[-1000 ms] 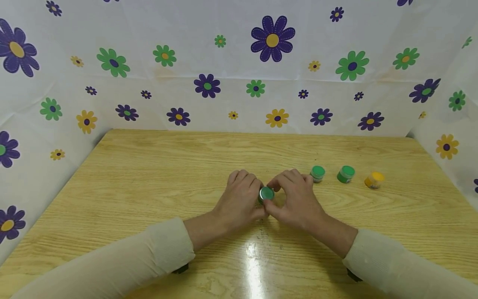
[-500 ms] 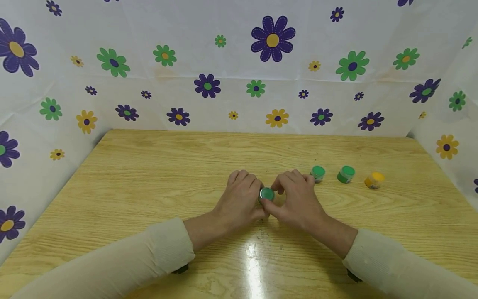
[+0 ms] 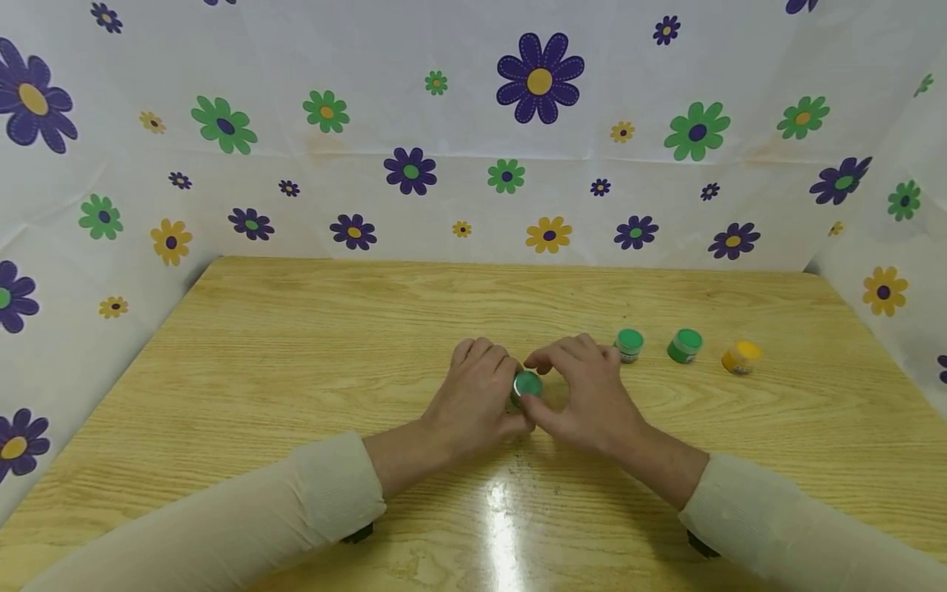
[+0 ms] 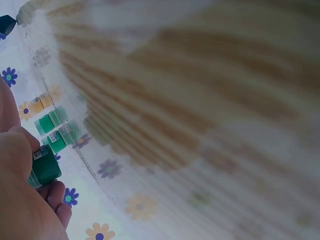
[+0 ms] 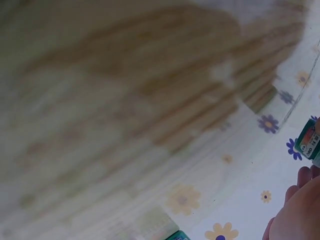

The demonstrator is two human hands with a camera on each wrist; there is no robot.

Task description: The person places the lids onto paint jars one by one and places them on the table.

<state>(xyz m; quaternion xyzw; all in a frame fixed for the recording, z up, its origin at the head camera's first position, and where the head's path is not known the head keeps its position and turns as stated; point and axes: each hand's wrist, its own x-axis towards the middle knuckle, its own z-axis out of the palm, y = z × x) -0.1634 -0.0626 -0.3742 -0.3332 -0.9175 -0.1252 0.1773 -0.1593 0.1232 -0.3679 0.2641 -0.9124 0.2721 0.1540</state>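
Both hands meet at a small green paint jar [image 3: 528,385] near the middle of the wooden table. My left hand [image 3: 473,395] grips it from the left side, thumb in front and fingers behind, hiding most of its body. Around the round lid curl the thumb and forefinger of my right hand [image 3: 588,395], the thumb at its near edge and the forefinger close to its far edge. The left wrist view shows the jar's green body [image 4: 46,167] beside the palm. A printed label on the jar [image 5: 309,142] shows at the edge of the right wrist view.
Right of the hands stand two more green jars, one nearer [image 3: 630,344] and one farther [image 3: 685,345], then a yellow jar [image 3: 741,357]. The wooden table [image 3: 333,329] ends at a flower-printed cloth [image 3: 459,123] behind and at both sides.
The right forefinger and thumb shift around the lid, and the forefinger now reaches farther over its far side. My left hand and the other jars stay in place.
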